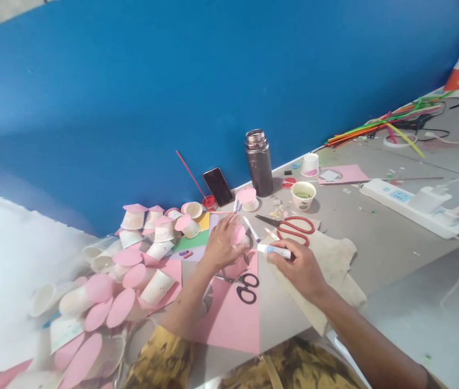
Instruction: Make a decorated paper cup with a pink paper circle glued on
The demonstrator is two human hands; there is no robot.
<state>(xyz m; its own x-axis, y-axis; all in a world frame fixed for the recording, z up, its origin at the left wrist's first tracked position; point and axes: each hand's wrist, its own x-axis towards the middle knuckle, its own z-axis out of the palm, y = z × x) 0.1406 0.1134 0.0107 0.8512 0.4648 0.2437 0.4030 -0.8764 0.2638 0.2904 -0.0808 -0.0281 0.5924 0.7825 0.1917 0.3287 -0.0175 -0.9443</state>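
Observation:
My right hand (298, 265) is closed round a white glue stick (267, 249), which points left toward my other hand. My left hand (223, 243) curls round a small paper cup (245, 240) with pink on it; the fingers hide part of it. Beneath my left hand lies pink paper (233, 324). Black-handled scissors (247, 288) rest on that paper, their blades partly under the hand. Red-handled scissors (290, 226) lie beyond my right hand, beside a white pen (251, 229) and a beige cloth (330, 259).
Paper cups with pink discs (127, 275) are heaped at the left. A dark flask (259, 165), a phone (218, 186) and a cup with green contents (303, 194) stand toward the blue wall (213, 81). A power strip (411, 208) with plugged-in chargers lies right.

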